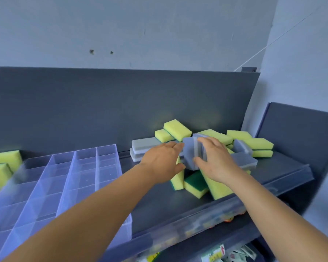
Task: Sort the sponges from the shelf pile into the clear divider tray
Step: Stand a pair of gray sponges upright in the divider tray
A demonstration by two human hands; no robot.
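Here, a dark grey shelf (159, 201) runs along a pale wall (159, 25), the clear divider tray (51, 186) at its left. Both hands meet at the sponge pile (197, 184) on the right: the right hand (217, 163) curls its fingers round a grey sponge (190, 154), while the left hand (162, 163) touches it with straight fingers.

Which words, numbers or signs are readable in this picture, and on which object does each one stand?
No text can be read.
Packets under the shelf: print and a red arrow-like mark, too blurred to read.
Shelf edge strip: coloured labels behind it, too blurred to read.
Sponges, tray: no print visible.
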